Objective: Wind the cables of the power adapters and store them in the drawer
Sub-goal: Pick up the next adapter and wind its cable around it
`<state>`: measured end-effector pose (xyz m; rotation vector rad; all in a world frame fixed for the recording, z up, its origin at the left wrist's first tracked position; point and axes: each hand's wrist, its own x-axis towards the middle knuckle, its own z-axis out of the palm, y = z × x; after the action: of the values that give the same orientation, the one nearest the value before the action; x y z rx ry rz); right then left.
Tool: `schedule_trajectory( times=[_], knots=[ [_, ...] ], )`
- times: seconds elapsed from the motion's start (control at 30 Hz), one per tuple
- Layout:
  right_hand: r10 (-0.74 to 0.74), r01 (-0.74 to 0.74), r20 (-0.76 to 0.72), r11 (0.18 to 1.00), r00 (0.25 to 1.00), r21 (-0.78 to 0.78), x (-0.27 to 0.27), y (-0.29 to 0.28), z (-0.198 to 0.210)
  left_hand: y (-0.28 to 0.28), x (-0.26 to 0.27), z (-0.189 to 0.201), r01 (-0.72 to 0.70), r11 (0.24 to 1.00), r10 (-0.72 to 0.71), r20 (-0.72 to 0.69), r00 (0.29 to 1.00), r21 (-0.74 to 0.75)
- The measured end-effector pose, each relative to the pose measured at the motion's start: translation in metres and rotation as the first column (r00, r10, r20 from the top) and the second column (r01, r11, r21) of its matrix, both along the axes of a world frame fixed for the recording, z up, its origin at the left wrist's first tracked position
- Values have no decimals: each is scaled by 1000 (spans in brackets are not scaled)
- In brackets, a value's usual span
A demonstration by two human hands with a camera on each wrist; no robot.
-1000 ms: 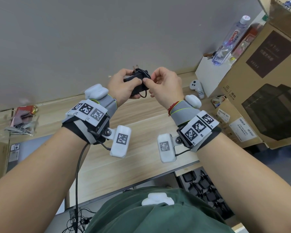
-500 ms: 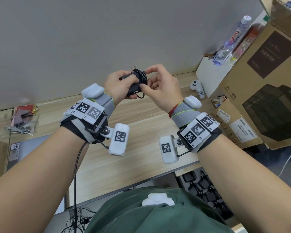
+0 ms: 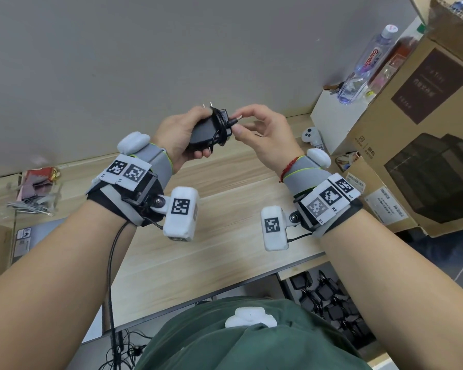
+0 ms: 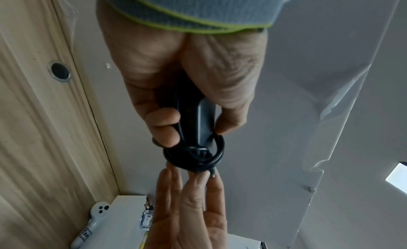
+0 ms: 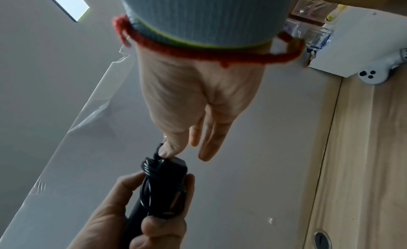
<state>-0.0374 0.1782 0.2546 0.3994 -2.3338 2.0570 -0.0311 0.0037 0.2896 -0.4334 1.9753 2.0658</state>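
Observation:
My left hand [image 3: 181, 132] grips a black power adapter [image 3: 202, 133] above the back of the desk, prongs pointing up and away. Its thin black cable [image 3: 220, 124] is wound in loops round the adapter's right end. My right hand [image 3: 261, 130] pinches the cable's barrel plug [image 3: 234, 120] between thumb and forefinger, just right of the loops, with the other fingers spread. In the left wrist view the cable coil [image 4: 196, 154] sits beyond the adapter [image 4: 199, 117]. The right wrist view shows the adapter [image 5: 164, 188] and my thumb on the plug [image 5: 157, 152].
An open drawer [image 3: 329, 303] under the desk's right front holds several black adapters. A wooden desk [image 3: 198, 257] lies below my hands. Cardboard boxes [image 3: 425, 134], a white box [image 3: 332, 121], a bottle [image 3: 364, 68] and a white controller [image 3: 312, 136] stand at the right. Clutter [image 3: 35, 188] lies at far left.
My right hand has drawn back from the wound loops to the right and now holds the plug end free of the coil. The left hand keeps hold of the adapter.

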Motion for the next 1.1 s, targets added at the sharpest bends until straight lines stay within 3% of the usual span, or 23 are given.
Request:
schedule_trajectory(
  times=[0.27, 0.43, 0.73, 0.87, 1.1],
  knots=[
    [103, -94, 54, 984, 993, -153, 3, -3, 4, 1, 6, -4, 179, 982, -180, -26, 983, -58],
    [-16, 33, 117, 989, 993, -141, 3, -3, 4, -1, 10, -13, 232, 966, -241, -65, 968, -117],
    [-207, 207, -19, 965, 978, 158, 1, -2, -3, 5, 19, -14, 343, 906, -367, -57, 929, -250],
    [-246, 247, -30, 949, 969, 197, 1, -4, -4, 6, 20, -13, 331, 898, -362, -56, 931, -291],
    [-98, 100, 136, 995, 986, -3, 6, -3, -3, 4, 17, -18, 288, 877, -334, -55, 941, -385]
  ],
)
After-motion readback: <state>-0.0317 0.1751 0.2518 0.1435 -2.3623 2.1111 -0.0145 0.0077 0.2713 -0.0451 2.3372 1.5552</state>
